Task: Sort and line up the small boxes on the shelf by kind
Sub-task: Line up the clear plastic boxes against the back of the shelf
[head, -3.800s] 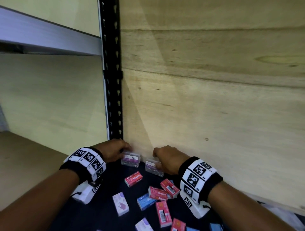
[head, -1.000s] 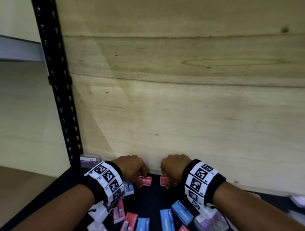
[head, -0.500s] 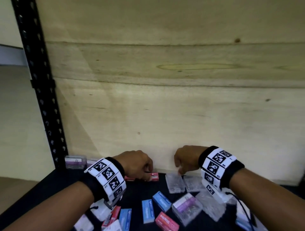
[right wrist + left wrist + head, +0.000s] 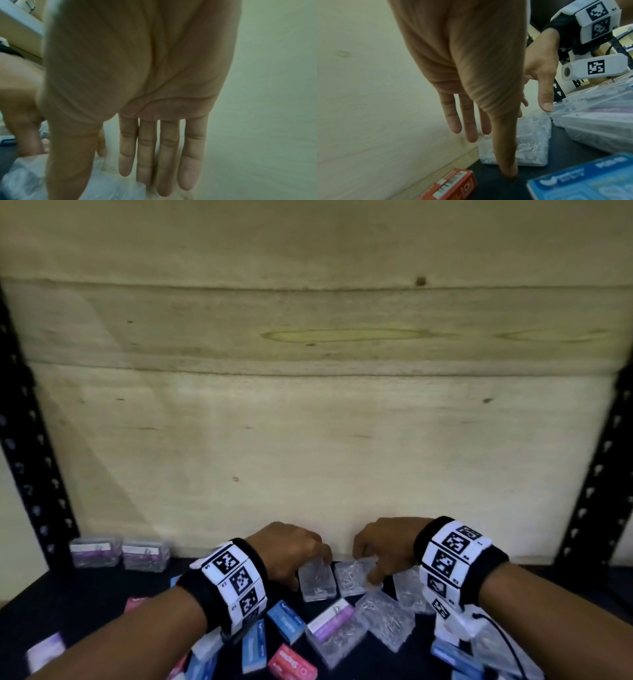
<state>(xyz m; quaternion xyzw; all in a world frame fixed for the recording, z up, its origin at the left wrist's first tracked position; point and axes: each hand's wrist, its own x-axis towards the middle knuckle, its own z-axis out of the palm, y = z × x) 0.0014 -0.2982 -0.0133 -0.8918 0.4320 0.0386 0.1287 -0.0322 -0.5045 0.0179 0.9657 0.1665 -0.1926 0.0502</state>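
Observation:
Two clear plastic boxes of pins lie side by side against the wooden back wall, the left one (image 4: pixel 317 581) and the right one (image 4: pixel 352 577). My left hand (image 4: pixel 301 563) reaches over the left clear box (image 4: pixel 522 146) with straight fingers, its thumb tip down at the box's near end. My right hand (image 4: pixel 371 568) touches the right clear box (image 4: pixel 96 184) with straight fingers and holds nothing. Two purple-labelled clear boxes (image 4: pixel 96 551) (image 4: pixel 146 554) stand in a row at the back left.
Loose boxes lie in front of my hands on the black shelf (image 4: pixel 102 594): blue ones (image 4: pixel 286 625), a red staples box (image 4: pixel 291 660), more clear boxes (image 4: pixel 385 619) and a purple-labelled one (image 4: pixel 334 630). A red box (image 4: pixel 453 186) sits by the wall. Black uprights (image 4: pixel 596 484) stand at both sides.
My left hand left the red box and moved right to the clear box. My right hand settled onto the clear box beside it. The view shifted right.

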